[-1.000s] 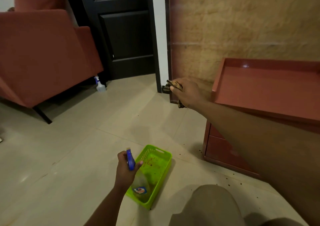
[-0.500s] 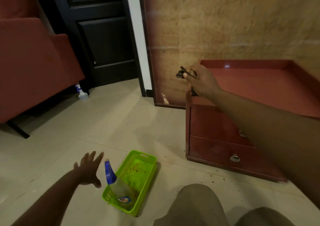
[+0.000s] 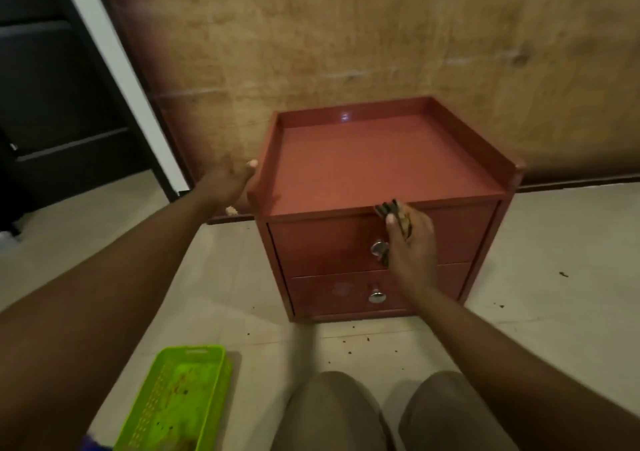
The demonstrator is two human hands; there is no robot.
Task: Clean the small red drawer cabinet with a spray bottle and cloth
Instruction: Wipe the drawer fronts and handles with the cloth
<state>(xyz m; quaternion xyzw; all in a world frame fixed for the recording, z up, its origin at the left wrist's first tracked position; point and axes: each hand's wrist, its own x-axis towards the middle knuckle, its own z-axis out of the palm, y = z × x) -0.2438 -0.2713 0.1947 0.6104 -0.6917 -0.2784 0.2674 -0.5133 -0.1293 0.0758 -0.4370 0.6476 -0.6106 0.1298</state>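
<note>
Tiled floor (image 3: 214, 298): cabinet (image 3: 374, 180) between hands, cloth (image 3: 398, 217) in right hand (image 3: 412, 243).

Pale tiled floor (image 3: 554, 260), speckled with dark crumbs. Behind, a worn plywood panel (image 3: 346, 35) in yellowish brown (scuffed, faintly lined). At left, a dark panelled door (image 3: 52, 87) beside a white frame strip (image 3: 121, 80). Dim, warm light.

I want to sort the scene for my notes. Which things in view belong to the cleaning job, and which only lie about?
For the job:
- red cabinet
- dark cloth, bunched in the right hand
- left hand, on the cabinet's left edge
- blue spray bottle top, barely in frame

Lying about:
- green basket
- crumbs on the floor
- black door
</note>
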